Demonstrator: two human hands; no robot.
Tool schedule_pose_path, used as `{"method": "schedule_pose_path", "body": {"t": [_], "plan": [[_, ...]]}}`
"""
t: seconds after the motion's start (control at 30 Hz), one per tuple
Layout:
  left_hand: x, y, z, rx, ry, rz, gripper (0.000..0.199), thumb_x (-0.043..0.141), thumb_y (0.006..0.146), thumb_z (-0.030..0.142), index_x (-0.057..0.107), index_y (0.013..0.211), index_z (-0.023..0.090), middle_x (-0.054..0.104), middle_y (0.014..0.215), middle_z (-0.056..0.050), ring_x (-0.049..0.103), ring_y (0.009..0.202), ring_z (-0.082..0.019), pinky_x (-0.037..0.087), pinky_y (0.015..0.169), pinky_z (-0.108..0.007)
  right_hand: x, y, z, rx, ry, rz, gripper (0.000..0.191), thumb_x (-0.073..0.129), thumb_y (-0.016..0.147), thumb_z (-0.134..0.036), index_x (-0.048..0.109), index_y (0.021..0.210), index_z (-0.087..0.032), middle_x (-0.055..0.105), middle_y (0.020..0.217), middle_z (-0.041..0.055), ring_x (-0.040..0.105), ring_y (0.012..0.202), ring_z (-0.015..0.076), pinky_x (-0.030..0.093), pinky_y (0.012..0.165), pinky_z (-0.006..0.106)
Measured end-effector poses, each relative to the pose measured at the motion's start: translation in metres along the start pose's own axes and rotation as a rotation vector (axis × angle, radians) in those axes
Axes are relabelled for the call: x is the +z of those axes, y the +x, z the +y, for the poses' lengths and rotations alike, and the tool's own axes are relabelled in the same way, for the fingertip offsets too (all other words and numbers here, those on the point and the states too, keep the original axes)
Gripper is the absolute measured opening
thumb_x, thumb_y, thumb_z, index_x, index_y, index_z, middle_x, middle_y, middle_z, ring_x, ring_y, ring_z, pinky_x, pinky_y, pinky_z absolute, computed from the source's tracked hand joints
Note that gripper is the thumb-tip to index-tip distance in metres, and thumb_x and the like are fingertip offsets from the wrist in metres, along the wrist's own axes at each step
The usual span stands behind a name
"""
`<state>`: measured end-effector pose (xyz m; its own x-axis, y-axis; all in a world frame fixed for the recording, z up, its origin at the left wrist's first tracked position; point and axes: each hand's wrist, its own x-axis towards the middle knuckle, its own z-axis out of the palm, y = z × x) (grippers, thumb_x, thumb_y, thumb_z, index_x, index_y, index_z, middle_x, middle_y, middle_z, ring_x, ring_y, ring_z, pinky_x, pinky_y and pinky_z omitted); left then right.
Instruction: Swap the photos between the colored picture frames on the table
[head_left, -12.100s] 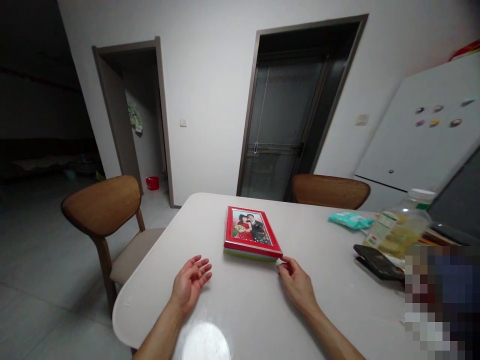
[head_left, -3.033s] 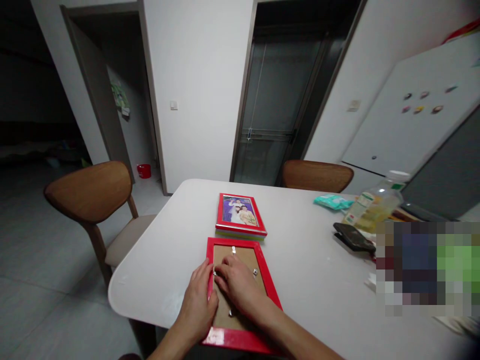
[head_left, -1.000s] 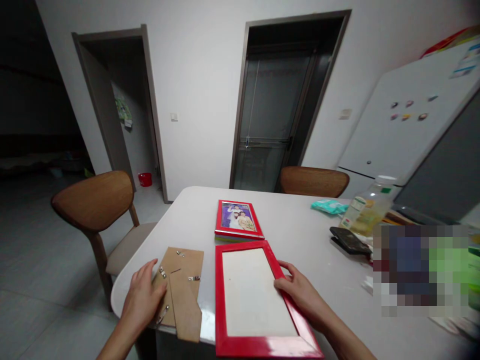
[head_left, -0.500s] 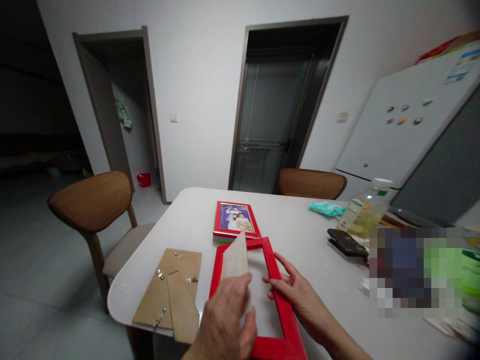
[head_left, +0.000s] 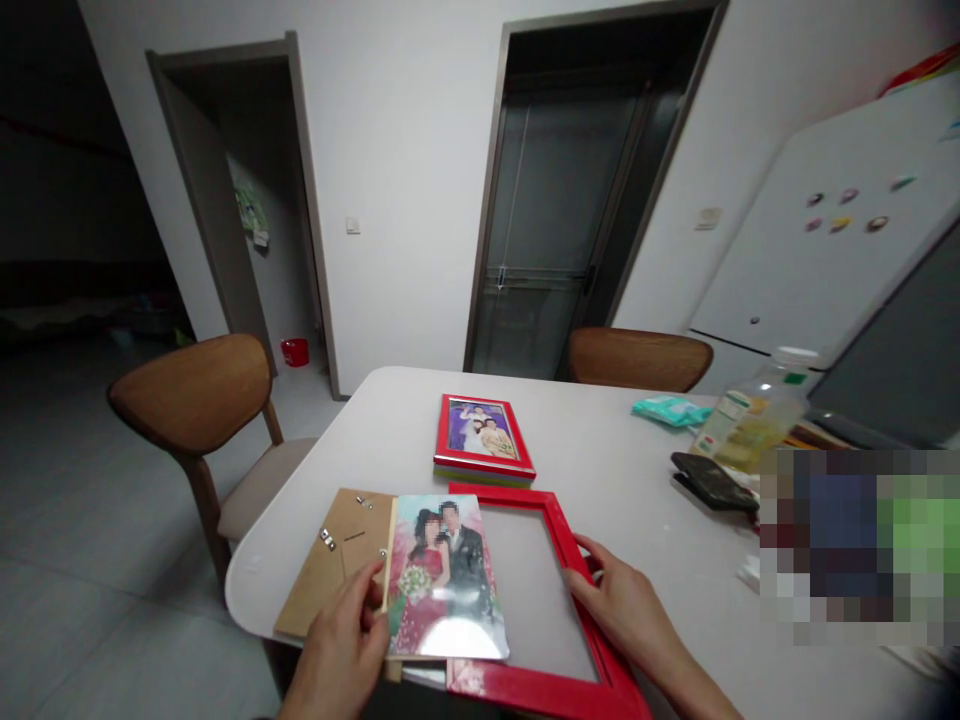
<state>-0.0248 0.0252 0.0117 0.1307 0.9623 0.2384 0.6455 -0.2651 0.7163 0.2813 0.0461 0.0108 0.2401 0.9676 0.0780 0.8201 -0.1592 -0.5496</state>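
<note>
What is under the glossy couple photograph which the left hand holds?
The brown fibreboard panel and the red rectangular frame partly show beneath the photograph; the panel's right part and the frame's left side are mostly covered.

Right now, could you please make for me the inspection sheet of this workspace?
Surface: pale table, glossy.
Job's things: red frame; photo overlapping its left side in view; backing board at left, metal clips up; stacked frames beyond.
Clutter: bottle, teal packet, dark phone-like object; pixelated area unreadable.
Hands: left hand holds photo's edge; right hand grips frame's side.
Cables: nothing seen for certain.
Surroundings: two wooden chairs, red bucket, white refrigerator.
</note>
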Motion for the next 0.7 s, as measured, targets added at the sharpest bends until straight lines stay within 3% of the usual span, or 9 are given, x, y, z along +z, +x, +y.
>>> {"method": "schedule_pose_path", "body": {"t": [0.13, 0.2, 0.33, 0.43, 0.53, 0.63, 0.7], "plan": [[0.005, -0.001, 0.009, 0.223, 0.162, 0.019, 0.035, 0.046, 0.07, 0.015, 0.05, 0.104, 0.017, 0.058, 0.102, -0.01, 0.054, 0.094, -0.022, 0.045, 0.08, -0.035, 0.001, -0.003, -0.011, -0.16, -0.033, 0.155, 0.039, 0.043, 0.068, -0.03, 0.056, 0.1, -0.011, 0.056, 0.097, 0.0126, 0.052, 0.091, 0.0231, 0.037, 0.083, 0.035], [0.011, -0.002, 0.015, 0.33, 0.2, 0.0, 0.04, 0.047, 0.068, 0.014, 0.048, 0.108, 0.018, 0.055, 0.11, -0.01, 0.049, 0.103, -0.023, 0.042, 0.086, -0.038, 0.007, -0.004, -0.024, -0.205, 0.103, 0.138, 0.038, 0.045, 0.068, -0.03, 0.055, 0.101, -0.013, 0.056, 0.098, 0.0111, 0.053, 0.086, 0.0206, 0.039, 0.081, 0.034], [0.029, -0.003, 0.024, 0.444, 0.241, -0.117, 0.054, 0.047, 0.061, 0.01, 0.045, 0.115, 0.014, 0.045, 0.123, -0.014, 0.04, 0.113, -0.027, 0.038, 0.091, -0.043, 0.032, -0.006, -0.059, -0.056, 0.57, -0.179, 0.053, 0.048, 0.068, -0.029, 0.04, 0.118, -0.012, 0.06, 0.082, 0.006, 0.054, 0.057, 0.0136, 0.044, 0.057, 0.028], [0.041, -0.001, 0.026, 0.458, 0.258, -0.17, 0.063, 0.046, 0.056, 0.007, 0.04, 0.119, 0.01, 0.04, 0.127, -0.017, 0.035, 0.117, -0.029, 0.036, 0.092, -0.046, 0.043, -0.009, -0.087, 0.016, 0.99, -0.401, 0.058, 0.052, 0.065, -0.024, 0.036, 0.12, -0.01, 0.061, 0.069, 0.0014, 0.054, 0.053, 0.0124, 0.043, 0.054, 0.025], [0.045, 0.003, 0.027, 0.47, 0.211, -0.1, 0.07, 0.04, 0.054, 0.002, 0.035, 0.123, 0.012, 0.034, 0.131, -0.014, 0.029, 0.12, -0.028, 0.031, 0.095, -0.049, 0.036, -0.014, -0.112, -0.019, 1.278, -0.432, 0.054, 0.058, 0.063, -0.022, 0.044, 0.114, -0.013, 0.062, 0.07, 0.0006, 0.056, 0.061, 0.0121, 0.044, 0.063, 0.025], [0.037, 0.01, 0.033, 0.485, 0.01, 0.04, 0.063, 0.036, 0.062, 0.0, 0.035, 0.124, 0.016, 0.039, 0.129, -0.01, 0.033, 0.119, -0.023, 0.029, 0.097, -0.044, 0.024, -0.021, -0.126, 0.013, 1.351, -0.333, 0.051, 0.059, 0.065, -0.033, 0.047, 0.111, -0.016, 0.062, 0.074, 0.0018, 0.055, 0.06, 0.0113, 0.044, 0.058, 0.024], [0.028, 0.013, 0.044, 0.374, -0.189, 0.132, 0.051, 0.036, 0.071, 0.004, 0.04, 0.121, 0.018, 0.047, 0.123, -0.008, 0.039, 0.115, -0.02, 0.031, 0.097, -0.037, 0.021, -0.025, -0.125, 0.055, 1.339, -0.267, 0.049, 0.057, 0.066, -0.04, 0.049, 0.109, -0.016, 0.061, 0.082, 0.0049, 0.056, 0.064, 0.0121, 0.044, 0.054, 0.023]]}}
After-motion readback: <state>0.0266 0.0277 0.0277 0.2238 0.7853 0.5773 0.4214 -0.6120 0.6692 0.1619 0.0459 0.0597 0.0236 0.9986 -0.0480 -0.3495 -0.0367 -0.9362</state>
